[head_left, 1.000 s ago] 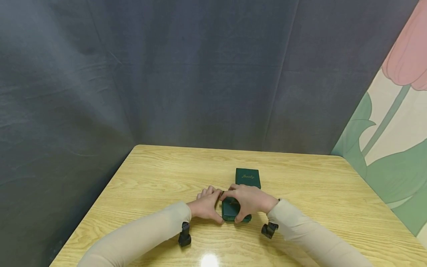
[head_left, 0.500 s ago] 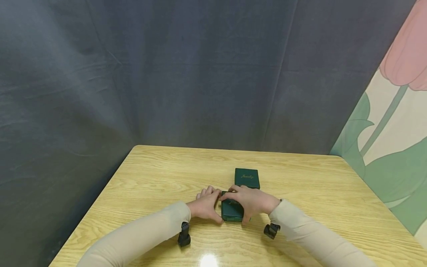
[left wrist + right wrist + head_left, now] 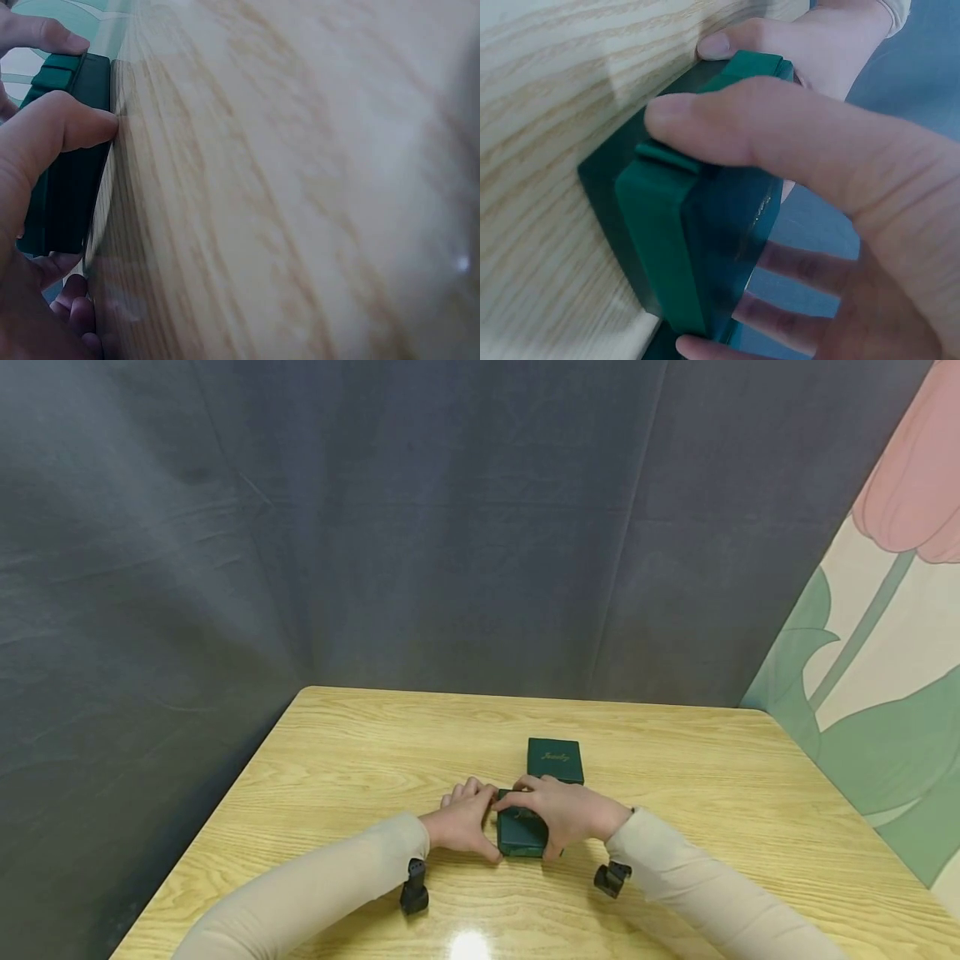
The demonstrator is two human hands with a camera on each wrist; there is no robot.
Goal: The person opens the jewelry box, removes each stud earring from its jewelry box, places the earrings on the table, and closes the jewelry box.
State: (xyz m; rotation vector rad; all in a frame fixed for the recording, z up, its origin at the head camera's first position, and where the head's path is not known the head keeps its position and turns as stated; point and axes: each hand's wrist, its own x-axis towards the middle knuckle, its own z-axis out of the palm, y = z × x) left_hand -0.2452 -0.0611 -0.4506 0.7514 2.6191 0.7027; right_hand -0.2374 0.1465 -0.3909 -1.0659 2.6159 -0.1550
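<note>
Head view: hands (image 3: 459,827) (image 3: 572,812) hold a box (image 3: 521,838) on wood-grain table (image 3: 375,739) (curtain (image 3: 457,527) behind).

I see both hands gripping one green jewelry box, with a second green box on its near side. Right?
Not quite: the head view shows the second green box on the far side of the gripped jewelry box. The left hand and right hand do grip that one.

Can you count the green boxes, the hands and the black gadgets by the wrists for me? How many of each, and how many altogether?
Green boxes: 2 (near box, far box)
Hands: 2 (left hand, right hand)
Black gadgets: 2 (left gadget, right gadget)
Total: 6
</note>
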